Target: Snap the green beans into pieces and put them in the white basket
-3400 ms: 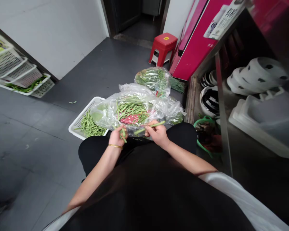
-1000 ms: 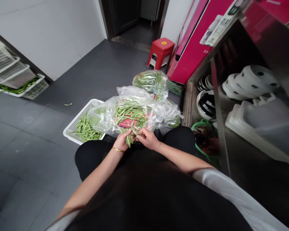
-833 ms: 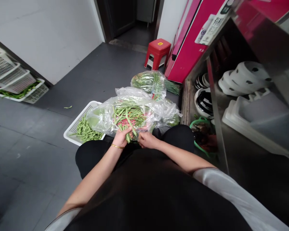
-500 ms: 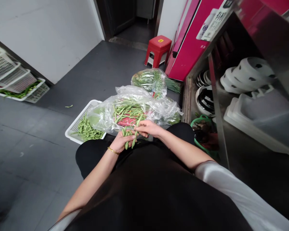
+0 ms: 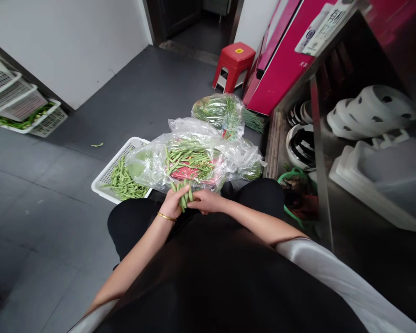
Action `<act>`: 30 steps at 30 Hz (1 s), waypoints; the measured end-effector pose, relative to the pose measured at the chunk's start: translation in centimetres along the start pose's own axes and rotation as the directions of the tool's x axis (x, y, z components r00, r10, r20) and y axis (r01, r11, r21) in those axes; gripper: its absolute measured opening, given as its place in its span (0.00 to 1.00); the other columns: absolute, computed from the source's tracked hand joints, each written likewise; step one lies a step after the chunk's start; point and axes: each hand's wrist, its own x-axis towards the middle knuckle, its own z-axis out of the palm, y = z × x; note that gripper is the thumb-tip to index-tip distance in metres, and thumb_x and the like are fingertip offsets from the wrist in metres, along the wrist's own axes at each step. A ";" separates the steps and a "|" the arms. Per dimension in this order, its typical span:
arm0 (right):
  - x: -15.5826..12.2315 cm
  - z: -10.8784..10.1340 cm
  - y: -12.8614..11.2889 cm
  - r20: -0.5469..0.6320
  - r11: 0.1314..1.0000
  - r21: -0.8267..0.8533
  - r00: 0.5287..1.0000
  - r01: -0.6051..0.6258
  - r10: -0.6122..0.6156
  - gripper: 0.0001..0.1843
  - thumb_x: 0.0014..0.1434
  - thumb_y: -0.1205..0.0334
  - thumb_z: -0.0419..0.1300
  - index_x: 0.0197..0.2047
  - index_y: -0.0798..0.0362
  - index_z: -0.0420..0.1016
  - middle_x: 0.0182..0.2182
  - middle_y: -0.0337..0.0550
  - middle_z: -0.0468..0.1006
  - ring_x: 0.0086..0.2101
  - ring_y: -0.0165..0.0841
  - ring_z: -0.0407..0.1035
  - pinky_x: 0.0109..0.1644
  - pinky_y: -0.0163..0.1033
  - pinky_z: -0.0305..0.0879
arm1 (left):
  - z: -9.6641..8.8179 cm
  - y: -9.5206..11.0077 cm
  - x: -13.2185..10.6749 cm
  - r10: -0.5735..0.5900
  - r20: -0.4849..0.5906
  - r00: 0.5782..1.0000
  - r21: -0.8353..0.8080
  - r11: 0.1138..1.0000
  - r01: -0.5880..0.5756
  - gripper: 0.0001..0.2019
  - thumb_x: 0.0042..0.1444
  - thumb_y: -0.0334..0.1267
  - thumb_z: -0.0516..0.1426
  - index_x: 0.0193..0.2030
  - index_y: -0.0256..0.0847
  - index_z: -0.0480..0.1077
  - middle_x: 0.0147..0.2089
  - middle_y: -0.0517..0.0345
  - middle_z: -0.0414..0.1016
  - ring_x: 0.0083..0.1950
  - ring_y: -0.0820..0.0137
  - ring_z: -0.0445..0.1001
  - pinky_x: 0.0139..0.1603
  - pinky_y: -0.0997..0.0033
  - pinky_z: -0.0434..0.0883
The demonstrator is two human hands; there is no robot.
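Observation:
A small bunch of green beans [image 5: 184, 196] is gripped in my left hand [image 5: 172, 202], which wears a gold bracelet. My right hand [image 5: 208, 201] is closed against the right side of that bunch, its fingertips pressed on the beans and partly hidden. Just beyond both hands lies an open clear plastic bag [image 5: 149, 159] with more green beans [image 5: 190, 159] and something red inside. To the left, a white basket [image 5: 106, 178] holds a pile of green beans [image 5: 126, 180].
Behind the bag is another bag of long green vegetables [image 5: 211, 111]. A red stool [image 5: 234, 60] stands by the pink cabinet [image 5: 280, 69]. Metal shelving [image 5: 321, 162] rises close on the right, with a green basket [image 5: 294, 173] beside it. Stacked white baskets [image 5: 27, 99] are at left.
Both hands have drawn together and slightly lower. The bean that stood upright in my right hand now lies in with the bunch in my left. The view has shifted a little.

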 end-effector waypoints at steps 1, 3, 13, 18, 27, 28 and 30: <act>-0.1 -0.1 -0.3 0.058 1.000 -0.014 0.998 0.026 -0.025 0.13 0.59 0.53 0.54 0.32 0.54 0.68 0.16 0.32 0.68 0.17 0.27 0.66 0.24 0.30 0.60 | 0.0 -0.1 0.0 0.019 -0.002 1.000 0.062 0.998 -0.018 0.15 0.35 0.37 0.68 0.26 0.35 0.68 0.22 0.62 0.69 0.22 0.76 0.68 0.23 0.77 0.66; -0.5 -0.8 -0.9 0.080 0.982 -0.164 0.993 0.096 -0.084 0.14 0.59 0.53 0.55 0.30 0.55 0.69 0.19 0.35 0.71 0.20 0.28 0.68 0.27 0.32 0.62 | -0.2 -0.1 -0.1 0.045 0.020 0.999 0.168 0.985 -0.048 0.15 0.34 0.37 0.69 0.26 0.34 0.69 0.22 0.61 0.70 0.22 0.75 0.68 0.24 0.76 0.66; -1.3 -4.6 -1.4 -0.006 0.846 -0.517 0.988 0.131 -0.156 0.10 0.62 0.59 0.54 0.38 0.57 0.70 0.29 0.46 0.77 0.32 0.34 0.72 0.37 0.37 0.65 | -0.1 0.3 -0.9 -0.030 0.168 0.985 0.583 0.809 -0.075 0.14 0.35 0.40 0.68 0.23 0.33 0.71 0.20 0.60 0.71 0.20 0.77 0.63 0.21 0.77 0.61; -0.2 -3.9 1.4 0.232 0.960 0.257 0.971 -0.114 0.053 0.15 0.61 0.54 0.51 0.32 0.57 0.67 0.14 0.33 0.68 0.16 0.27 0.67 0.23 0.31 0.64 | 0.0 0.2 -1.4 -0.015 0.266 0.964 0.590 0.793 -0.150 0.13 0.39 0.39 0.66 0.30 0.36 0.69 0.25 0.58 0.75 0.24 0.73 0.69 0.26 0.74 0.66; -1.2 -3.5 0.0 0.138 0.969 -0.099 0.968 0.225 -0.210 0.12 0.60 0.65 0.51 0.26 0.56 0.67 0.21 0.39 0.72 0.25 0.26 0.67 0.33 0.32 0.62 | -0.8 0.9 -0.6 -0.127 0.353 0.927 0.527 0.845 -0.085 0.12 0.44 0.40 0.64 0.29 0.35 0.69 0.23 0.57 0.73 0.24 0.73 0.69 0.28 0.74 0.65; -0.7 -3.2 -0.1 0.020 0.963 -0.130 0.972 0.236 -0.235 0.13 0.60 0.65 0.52 0.24 0.56 0.65 0.21 0.39 0.72 0.26 0.27 0.67 0.34 0.33 0.62 | -0.9 0.8 -0.3 -0.080 0.318 0.945 0.507 0.857 -0.098 0.12 0.44 0.40 0.64 0.30 0.36 0.68 0.24 0.58 0.72 0.25 0.73 0.69 0.28 0.74 0.66; 1.0 -2.3 0.1 -0.187 0.989 -0.019 0.971 0.147 -0.148 0.16 0.61 0.62 0.51 0.22 0.54 0.62 0.18 0.37 0.69 0.23 0.26 0.65 0.32 0.32 0.62 | -0.9 0.3 0.5 0.044 0.221 0.974 0.470 0.870 -0.146 0.14 0.43 0.39 0.64 0.32 0.37 0.66 0.26 0.60 0.71 0.26 0.73 0.69 0.30 0.74 0.66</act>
